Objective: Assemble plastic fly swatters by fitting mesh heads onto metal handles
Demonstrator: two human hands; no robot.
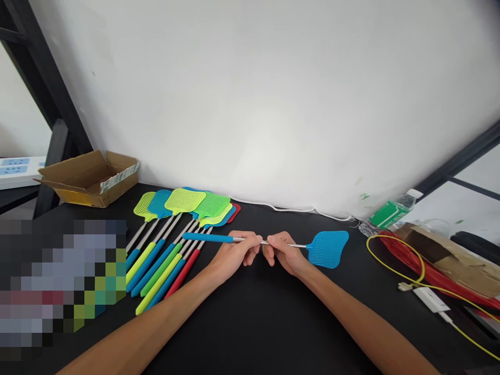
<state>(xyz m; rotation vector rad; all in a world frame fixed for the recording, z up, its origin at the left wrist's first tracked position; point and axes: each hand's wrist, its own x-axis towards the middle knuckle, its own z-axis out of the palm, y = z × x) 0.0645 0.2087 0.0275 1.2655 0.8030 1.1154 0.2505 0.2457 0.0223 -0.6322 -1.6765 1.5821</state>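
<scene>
Both of my hands pinch the thin metal shaft of a blue fly swatter [328, 249], held sideways above the black table. My left hand [238, 253] is closed on the shaft just past the blue grip, which points left. Close beside it, my right hand [284, 251] is closed on the shaft on the side of the mesh head, which points right. Left of my hands lies a fanned pile of fly swatters [185, 201] in yellow-green, blue, green and red, their heads toward the wall and their handles toward me.
An open cardboard box [89, 179] sits at the back left, near a white power strip [19, 172]. On the right are a plastic bottle [394, 209], brown cardboard [449, 255], red material and a yellow cable [385, 260] with a white adapter [432, 300]. A pixelated patch covers the lower left.
</scene>
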